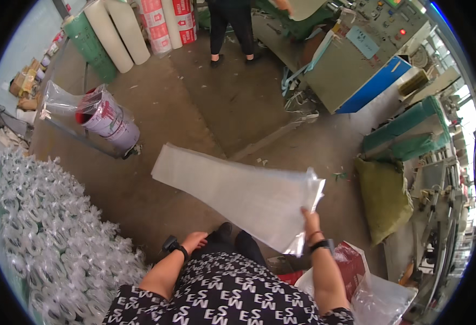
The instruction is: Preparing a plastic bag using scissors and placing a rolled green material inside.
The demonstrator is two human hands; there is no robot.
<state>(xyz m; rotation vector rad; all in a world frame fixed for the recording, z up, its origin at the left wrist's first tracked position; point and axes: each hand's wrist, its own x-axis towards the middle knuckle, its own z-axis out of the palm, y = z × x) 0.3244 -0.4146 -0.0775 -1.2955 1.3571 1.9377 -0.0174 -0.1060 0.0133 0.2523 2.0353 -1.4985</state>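
Black-and-white shirt front [216,290] fills the bottom of my head view, closest of all, and beyond it I've got the right hand [312,223] out wide, fingers [305,212] closed on one edge of a long, whitish translucent sheet [238,189], maybe several layers. It's spread out ahead of the body over the floor [183,116], running away to the upper left. Left hand [194,241] is by the waist, apart from the sheet: fingers loosely curled, nothing visible in them, and how far they open I can't tell.

Now the risks, as I judge them! One-sided grip, long free end: that could sag, twist or crease the film, and if there are layers, a loose pinch could let them slide apart. A swing left could snag on the heaped plastic-wrapped bundles [59,233]; a swing right, on the olive sack [384,197].

Edges, then: purple bucket [110,124] near the sheet's far end, machine cabinet [351,65] upper right. Best room I see is straight ahead, scrap-dotted floor reaching to a co-worker's legs [230,30].
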